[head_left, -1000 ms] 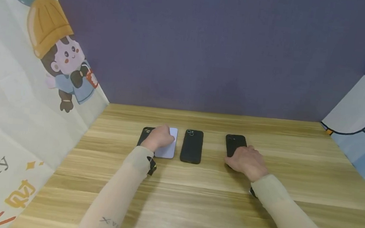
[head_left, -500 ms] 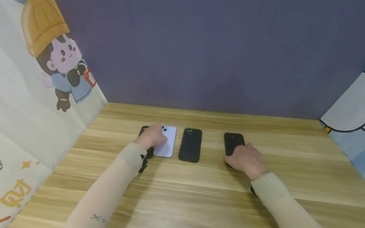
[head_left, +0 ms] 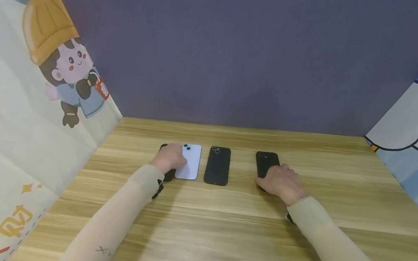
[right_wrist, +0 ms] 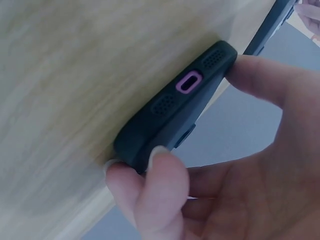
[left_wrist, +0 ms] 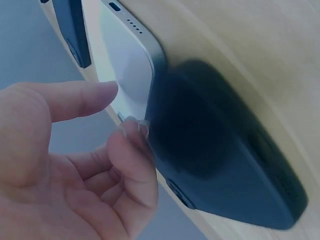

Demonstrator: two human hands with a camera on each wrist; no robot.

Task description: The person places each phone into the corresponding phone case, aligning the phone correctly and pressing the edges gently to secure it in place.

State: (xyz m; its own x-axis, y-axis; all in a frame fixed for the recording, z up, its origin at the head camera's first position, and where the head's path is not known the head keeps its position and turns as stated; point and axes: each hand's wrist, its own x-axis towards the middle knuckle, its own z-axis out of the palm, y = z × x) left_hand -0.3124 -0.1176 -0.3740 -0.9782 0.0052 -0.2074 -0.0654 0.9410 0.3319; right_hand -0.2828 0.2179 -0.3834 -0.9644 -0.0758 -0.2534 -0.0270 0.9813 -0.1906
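My left hand hovers where the leftmost black phone lies beside a pale lavender phone. In the left wrist view the thumb is apart from the loosely bent fingers, with nothing between them. The fingertips are close to the edge of the dark phone; whether they touch it I cannot tell. My right hand grips the rightmost black phone by its lower sides. In the right wrist view, thumb and fingers hold opposite edges of its dark case, around a pink-rimmed port.
Another black phone lies camera side up between the lavender phone and the right one. The wooden table meets a dark blue back panel. Printed curtains flank it on both sides.
My left hand has slid left off the lavender phone toward the leftmost black one, uncovering the lavender phone's camera. The right hand keeps its grip with almost no movement. The head view has shifted slightly.
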